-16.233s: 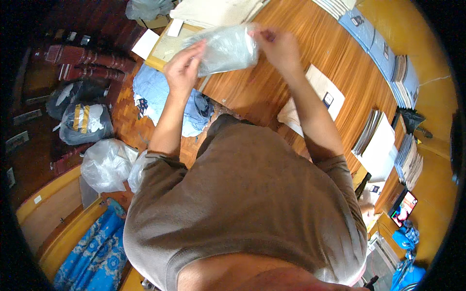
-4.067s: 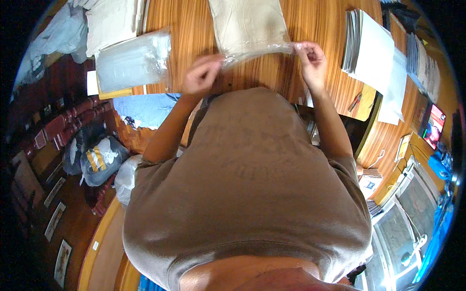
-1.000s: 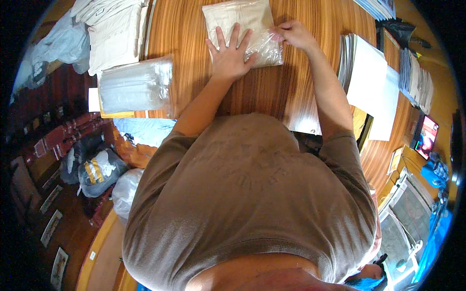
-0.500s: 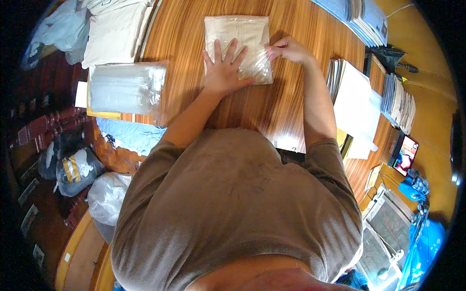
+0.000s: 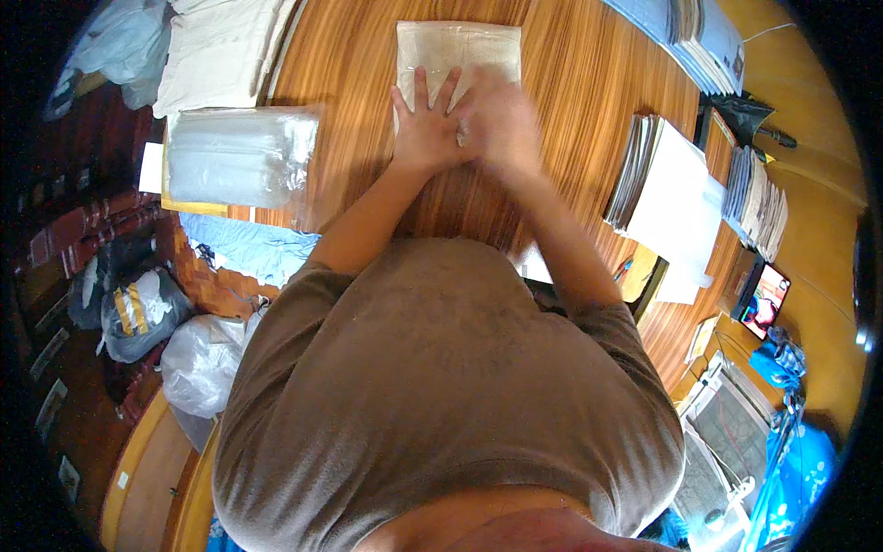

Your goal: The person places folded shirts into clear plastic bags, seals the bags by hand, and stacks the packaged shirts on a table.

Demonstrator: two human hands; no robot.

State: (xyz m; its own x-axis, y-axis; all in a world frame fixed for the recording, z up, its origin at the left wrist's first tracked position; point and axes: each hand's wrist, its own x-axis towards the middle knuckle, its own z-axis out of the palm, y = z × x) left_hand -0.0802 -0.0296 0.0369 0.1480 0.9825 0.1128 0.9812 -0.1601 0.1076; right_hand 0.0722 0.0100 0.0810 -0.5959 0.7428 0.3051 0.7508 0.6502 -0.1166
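A folded beige cloth in a clear plastic bag lies flat on the wooden table in front of me. My left hand rests on its near left part, fingers spread, palm down. Over the near right part of the bag is my right hand, smeared by motion and close beside the left. Its fingers cannot be made out, and it hides the bag's right side and lower corner.
To the left lies a stack of clear plastic bags, with folded cream cloths behind it. On the right are white sheets over a stack, more folded cloths and blue packs. Filled plastic bags sit low at left.
My right hand has swept left from the bag's right edge to over its near part, next to the left hand. The left hand stays spread on the bag.
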